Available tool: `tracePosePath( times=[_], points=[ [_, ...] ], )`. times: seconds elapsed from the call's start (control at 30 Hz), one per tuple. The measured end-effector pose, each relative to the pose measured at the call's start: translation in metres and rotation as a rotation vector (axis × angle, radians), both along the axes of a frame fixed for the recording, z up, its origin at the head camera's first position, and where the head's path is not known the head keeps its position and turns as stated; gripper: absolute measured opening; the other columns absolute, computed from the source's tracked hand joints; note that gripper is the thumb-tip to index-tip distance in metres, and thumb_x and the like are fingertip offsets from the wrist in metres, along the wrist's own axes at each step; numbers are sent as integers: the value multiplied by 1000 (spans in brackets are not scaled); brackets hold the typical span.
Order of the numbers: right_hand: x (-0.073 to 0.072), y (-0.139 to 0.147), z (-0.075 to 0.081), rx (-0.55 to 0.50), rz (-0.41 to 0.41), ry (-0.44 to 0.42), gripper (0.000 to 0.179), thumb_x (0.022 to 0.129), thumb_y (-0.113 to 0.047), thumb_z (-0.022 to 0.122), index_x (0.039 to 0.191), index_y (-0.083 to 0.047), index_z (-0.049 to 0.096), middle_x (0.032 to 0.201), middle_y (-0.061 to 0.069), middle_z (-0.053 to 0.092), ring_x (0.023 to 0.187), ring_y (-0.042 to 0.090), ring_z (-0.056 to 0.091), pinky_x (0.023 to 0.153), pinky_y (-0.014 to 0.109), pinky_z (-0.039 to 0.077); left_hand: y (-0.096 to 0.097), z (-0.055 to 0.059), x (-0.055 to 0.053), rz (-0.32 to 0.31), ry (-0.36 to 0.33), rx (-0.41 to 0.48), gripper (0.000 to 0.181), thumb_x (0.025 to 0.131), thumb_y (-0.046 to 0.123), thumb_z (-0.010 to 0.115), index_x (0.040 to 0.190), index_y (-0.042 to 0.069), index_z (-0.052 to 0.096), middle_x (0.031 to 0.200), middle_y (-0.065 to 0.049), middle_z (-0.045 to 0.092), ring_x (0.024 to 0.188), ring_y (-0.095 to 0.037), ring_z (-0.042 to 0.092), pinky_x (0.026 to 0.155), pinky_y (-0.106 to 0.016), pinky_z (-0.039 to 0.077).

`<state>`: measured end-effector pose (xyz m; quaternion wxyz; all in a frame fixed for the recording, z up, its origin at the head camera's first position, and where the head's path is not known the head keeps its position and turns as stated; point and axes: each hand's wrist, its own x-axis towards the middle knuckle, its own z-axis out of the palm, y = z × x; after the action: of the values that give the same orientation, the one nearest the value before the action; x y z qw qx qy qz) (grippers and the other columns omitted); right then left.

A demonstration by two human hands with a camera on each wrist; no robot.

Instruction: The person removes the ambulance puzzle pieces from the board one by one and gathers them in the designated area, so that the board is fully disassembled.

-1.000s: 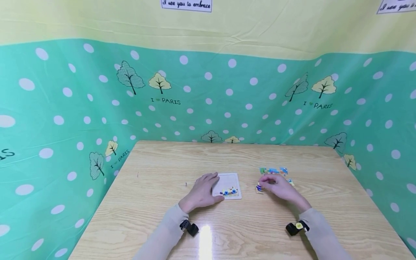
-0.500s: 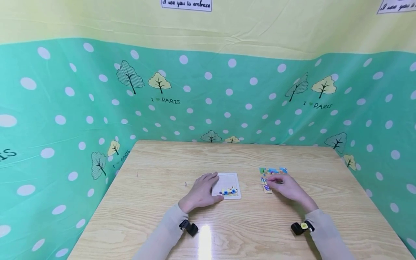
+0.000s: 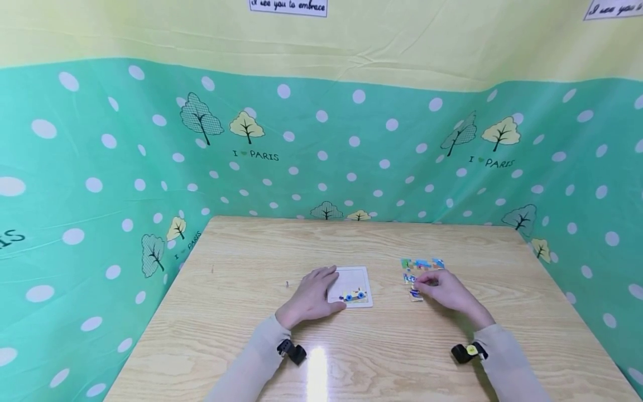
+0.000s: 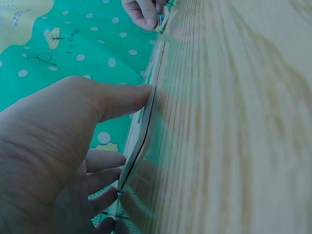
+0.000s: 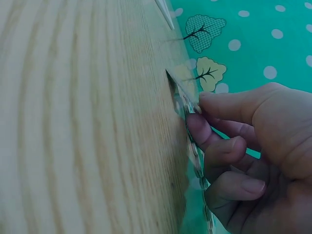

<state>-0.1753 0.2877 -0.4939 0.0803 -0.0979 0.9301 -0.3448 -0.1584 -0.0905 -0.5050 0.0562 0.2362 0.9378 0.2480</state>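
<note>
My left hand (image 3: 312,293) rests on the left side of a white square puzzle tray (image 3: 353,277), its thumb at the near edge and its fingers towards the far corner. Joined pieces with blue wheels (image 3: 354,296) lie along the tray's near side. To the right of it, my right hand (image 3: 444,290) pinches a small puzzle piece (image 3: 416,295) between thumb and index finger. From the right wrist, that puzzle piece (image 5: 180,91) appears tilted, one edge raised. In the left wrist view, the thumb touches the edge of the tray (image 4: 145,127).
Loose colourful puzzle pieces (image 3: 422,263) lie in a row beyond my right hand, with another piece (image 3: 409,277) just nearer; the hand hides part of the group. A tiny dark speck (image 3: 287,284) is left of the tray. Green dotted cloth (image 3: 321,167) surrounds the wooden table (image 3: 261,240).
My right hand has moved right with the puzzle piece, away from the tray and beside the loose pieces, then slightly nearer. The left hand and the tray have stayed put.
</note>
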Motion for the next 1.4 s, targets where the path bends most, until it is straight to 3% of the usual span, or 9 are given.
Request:
tracePosePath(
  times=[0.33, 0.5, 0.8, 1.03, 1.4],
  points=[
    [1, 4, 6, -6, -19, -15, 22, 103, -31, 72, 110, -12, 80, 113, 7, 76, 110, 27, 67, 85, 35, 53, 0, 0, 0, -4, 6, 0, 85, 91, 51, 75, 157, 3, 51, 169, -14, 43, 156, -39, 39, 127, -62, 32],
    [1, 3, 8, -21, -16, -6, 23, 103, -31, 72, 111, -12, 80, 116, 8, 76, 115, 31, 67, 90, 41, 56, 0, -1, 0, 4, -3, -11, 85, 92, 52, 74, 158, 5, 49, 171, -12, 41, 158, -37, 36, 129, -60, 30],
    [1, -15, 11, -37, 24, 4, 18, 103, -28, 72, 108, -13, 82, 107, 3, 78, 106, 21, 67, 89, 36, 52, -1, -1, 0, 6, -6, 3, 85, 92, 51, 75, 158, 5, 49, 170, -12, 41, 158, -38, 36, 129, -60, 30],
    [1, -32, 8, -61, 44, 23, 17, 100, -22, 74, 108, -10, 82, 116, 10, 78, 114, 29, 68, 94, 41, 57, 0, -1, 0, 0, -3, -5, 86, 92, 51, 75, 158, 4, 49, 170, -13, 42, 158, -38, 37, 128, -61, 31],
    [-1, -56, 2, -76, 105, 4, 14, 100, -22, 74, 107, -13, 82, 102, -2, 78, 102, 16, 67, 93, 39, 55, 0, 0, 1, -3, 9, 0, 85, 91, 51, 75, 157, 3, 50, 169, -15, 43, 156, -39, 38, 127, -62, 32]
  ],
)
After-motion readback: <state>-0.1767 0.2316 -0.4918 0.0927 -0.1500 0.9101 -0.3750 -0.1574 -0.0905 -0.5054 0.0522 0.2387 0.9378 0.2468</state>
